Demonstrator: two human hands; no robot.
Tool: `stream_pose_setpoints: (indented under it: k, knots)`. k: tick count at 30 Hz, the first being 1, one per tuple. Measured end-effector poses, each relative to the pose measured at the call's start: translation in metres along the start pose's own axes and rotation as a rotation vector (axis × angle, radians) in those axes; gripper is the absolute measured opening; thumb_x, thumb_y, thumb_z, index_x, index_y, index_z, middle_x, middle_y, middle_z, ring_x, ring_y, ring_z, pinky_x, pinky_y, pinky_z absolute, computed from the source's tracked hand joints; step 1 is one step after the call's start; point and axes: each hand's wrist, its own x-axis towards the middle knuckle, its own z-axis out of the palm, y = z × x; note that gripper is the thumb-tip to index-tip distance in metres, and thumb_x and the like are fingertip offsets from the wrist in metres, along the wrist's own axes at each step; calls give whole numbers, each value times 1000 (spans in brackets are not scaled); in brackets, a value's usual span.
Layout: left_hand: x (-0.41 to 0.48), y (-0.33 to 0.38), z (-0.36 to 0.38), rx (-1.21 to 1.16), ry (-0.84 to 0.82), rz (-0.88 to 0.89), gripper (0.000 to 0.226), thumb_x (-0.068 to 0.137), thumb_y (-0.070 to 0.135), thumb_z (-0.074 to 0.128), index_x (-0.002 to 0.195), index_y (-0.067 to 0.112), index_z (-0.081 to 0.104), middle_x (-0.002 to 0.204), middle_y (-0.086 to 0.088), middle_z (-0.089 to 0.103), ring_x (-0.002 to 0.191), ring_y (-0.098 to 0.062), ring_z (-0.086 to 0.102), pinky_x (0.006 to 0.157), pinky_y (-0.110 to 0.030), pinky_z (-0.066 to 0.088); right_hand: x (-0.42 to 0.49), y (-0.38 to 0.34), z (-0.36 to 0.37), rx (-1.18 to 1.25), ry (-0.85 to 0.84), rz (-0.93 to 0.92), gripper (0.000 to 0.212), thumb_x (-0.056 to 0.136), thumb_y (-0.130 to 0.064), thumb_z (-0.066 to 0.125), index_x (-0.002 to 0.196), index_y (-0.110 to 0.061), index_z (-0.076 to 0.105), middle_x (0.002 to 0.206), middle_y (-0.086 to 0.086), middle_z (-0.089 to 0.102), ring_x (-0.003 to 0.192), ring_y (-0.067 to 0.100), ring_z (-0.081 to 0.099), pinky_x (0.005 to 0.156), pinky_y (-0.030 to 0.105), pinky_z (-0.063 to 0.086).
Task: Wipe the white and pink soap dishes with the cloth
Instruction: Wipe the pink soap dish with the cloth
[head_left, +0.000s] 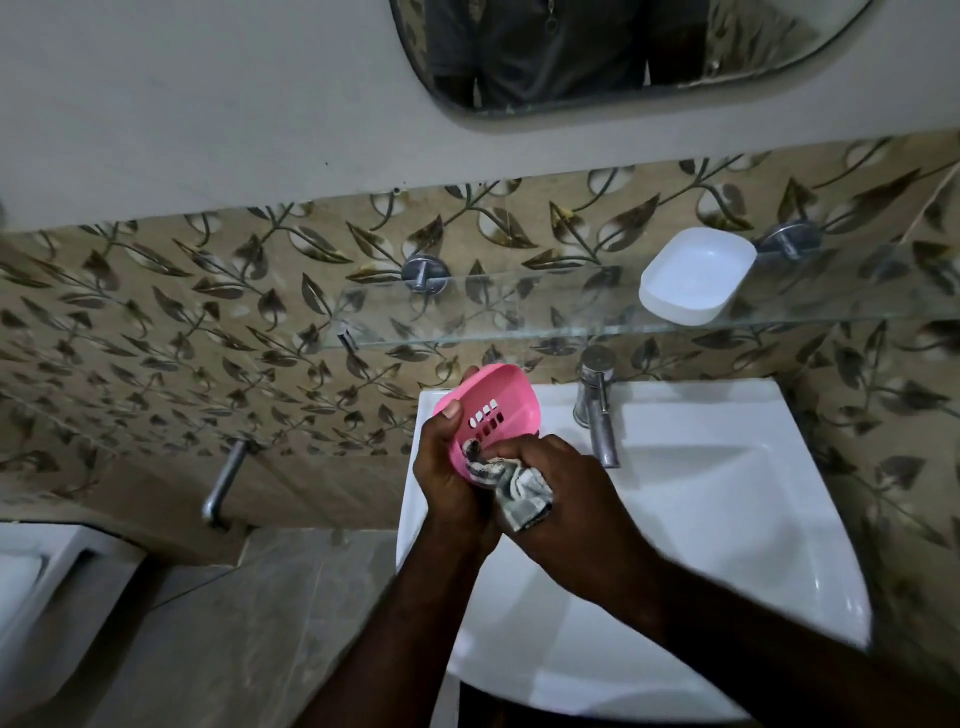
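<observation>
My left hand (447, 473) grips a pink soap dish (501, 397) with drain slots, tilted up over the left rim of the sink, thumb on its edge. My right hand (550, 483) holds a crumpled grey-and-white checked cloth (519, 486) and presses it into the near end of the pink dish. A white soap dish (693, 275) sits by itself on the glass shelf (519, 312), up and to the right of both hands.
A white washbasin (701, 519) lies below the hands, with a chrome tap (597, 405) at its back. Metal brackets hold the shelf to the leaf-patterned tile wall. A mirror (623, 52) hangs above. A chrome pipe (223, 483) juts from the wall at left, beside a white fixture (41, 587).
</observation>
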Motion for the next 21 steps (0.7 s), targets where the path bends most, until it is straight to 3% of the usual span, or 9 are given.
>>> stream_pose_setpoints:
  k: [2, 5, 7, 11, 14, 17, 21]
  knots:
    - [1, 2, 0, -22, -7, -28, 65, 41, 37, 88, 97, 8, 73, 80, -12, 69, 71, -25, 68, 64, -32, 57, 3, 5, -11, -102, -75, -102, 32, 75, -24, 69, 105, -33, 67, 87, -15, 57, 83, 8, 59, 76, 24, 49]
    - [2, 1, 1, -36, -9, -23, 56, 46, 35, 87, 94, 9, 75, 83, -11, 70, 75, -25, 68, 71, -33, 57, 12, 15, -20, -271, -58, -136, 28, 75, -18, 72, 102, -27, 71, 83, -11, 50, 84, 21, 57, 75, 39, 47]
    - [2, 1, 1, -55, 12, -37, 53, 46, 35, 87, 90, 9, 75, 82, -11, 69, 74, -25, 67, 72, -34, 57, 13, 14, -13, -241, -27, -50, 28, 74, -17, 72, 99, -30, 71, 84, -10, 55, 86, 18, 55, 75, 38, 49]
    - [4, 0, -2, -49, 7, -70, 47, 49, 36, 85, 87, 10, 75, 79, -10, 70, 72, -25, 68, 72, -34, 57, 8, 13, -2, -135, -67, -10, 32, 73, -26, 68, 104, -35, 67, 96, -12, 64, 88, 3, 52, 76, 19, 45]
    - [4, -2, -5, -61, 12, -91, 51, 48, 33, 86, 91, 7, 75, 86, -14, 68, 80, -28, 66, 81, -38, 52, 13, 27, -14, -351, -160, -131, 33, 78, -24, 70, 108, -35, 66, 99, -15, 66, 95, 12, 53, 81, 31, 37]
    - [3, -4, 0, -25, -29, -99, 55, 53, 31, 85, 99, 4, 73, 97, -21, 67, 95, -37, 62, 90, -43, 48, 21, 41, -30, -456, -144, -77, 33, 75, -14, 68, 106, -28, 70, 91, -4, 66, 93, 25, 58, 79, 39, 38]
    - [6, -5, 1, -23, -13, -103, 51, 49, 32, 86, 91, 7, 75, 85, -13, 72, 79, -26, 69, 75, -35, 57, 15, 29, -18, -338, -13, -11, 18, 74, -15, 66, 90, -25, 67, 74, -6, 58, 79, 24, 57, 67, 33, 43]
